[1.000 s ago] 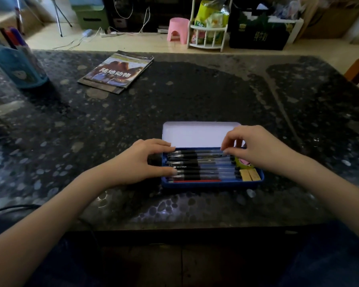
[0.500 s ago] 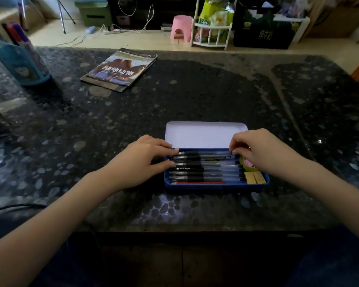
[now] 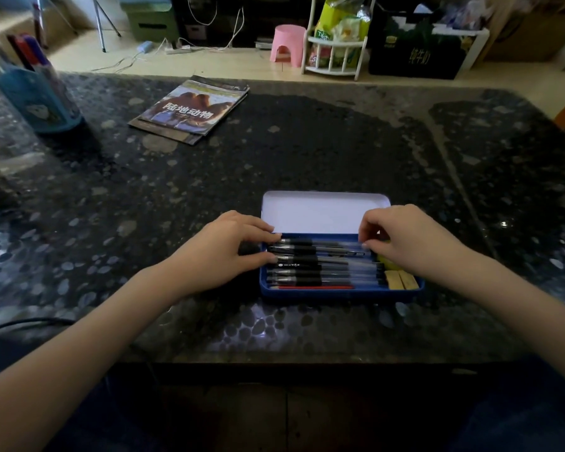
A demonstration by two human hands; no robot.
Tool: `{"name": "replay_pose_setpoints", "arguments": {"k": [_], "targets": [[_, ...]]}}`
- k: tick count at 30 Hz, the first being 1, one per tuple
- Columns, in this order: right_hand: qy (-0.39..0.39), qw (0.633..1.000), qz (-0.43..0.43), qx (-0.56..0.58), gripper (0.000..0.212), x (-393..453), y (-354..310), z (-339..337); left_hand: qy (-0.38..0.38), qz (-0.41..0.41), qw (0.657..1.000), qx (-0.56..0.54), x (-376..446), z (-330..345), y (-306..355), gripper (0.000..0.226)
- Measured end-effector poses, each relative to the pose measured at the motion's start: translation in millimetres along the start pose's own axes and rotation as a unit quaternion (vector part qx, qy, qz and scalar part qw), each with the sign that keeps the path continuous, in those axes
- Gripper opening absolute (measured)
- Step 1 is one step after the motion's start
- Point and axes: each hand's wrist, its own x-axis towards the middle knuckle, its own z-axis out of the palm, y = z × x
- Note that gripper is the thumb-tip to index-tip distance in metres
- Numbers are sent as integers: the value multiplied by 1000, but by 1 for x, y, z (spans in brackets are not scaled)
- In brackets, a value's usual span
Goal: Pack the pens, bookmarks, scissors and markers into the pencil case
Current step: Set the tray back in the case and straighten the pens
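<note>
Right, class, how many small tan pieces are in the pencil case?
2, side by side in the pencil case's near right corner: the left piece and the right piece. The right hand may hide more behind them.

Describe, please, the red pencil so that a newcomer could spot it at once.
Find the open blue case on the table. Pens lie in a row inside it. The pencil lies along the case's near wall, the only red, thin stick beside black-and-clear pens.

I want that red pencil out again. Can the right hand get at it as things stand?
Probably yes. The red pencil lies uncovered along the near wall of the open pencil case, with nothing over it. The right hand rests at the case's far right end, the left hand at its left end.
</note>
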Motion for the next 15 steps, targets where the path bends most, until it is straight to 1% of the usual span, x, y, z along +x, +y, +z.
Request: {"name": "replay_pose_setpoints", "arguments": {"k": [3,5,9,15], "targets": [[-15,1000,2,26,10,0,-1,0,13,2,999,-39,1,-2,2,34],[-19,999,4,39,11,-1,-2,0,33,-12,997,-68,2,-2,3,30],[-2,999,9,52,9,-1,-1,1,70,-46,993,-81,7,3,5,24],[23,998,25,59,12,0,0,6,131,-48,988,-73,6,5,12,16]]}}
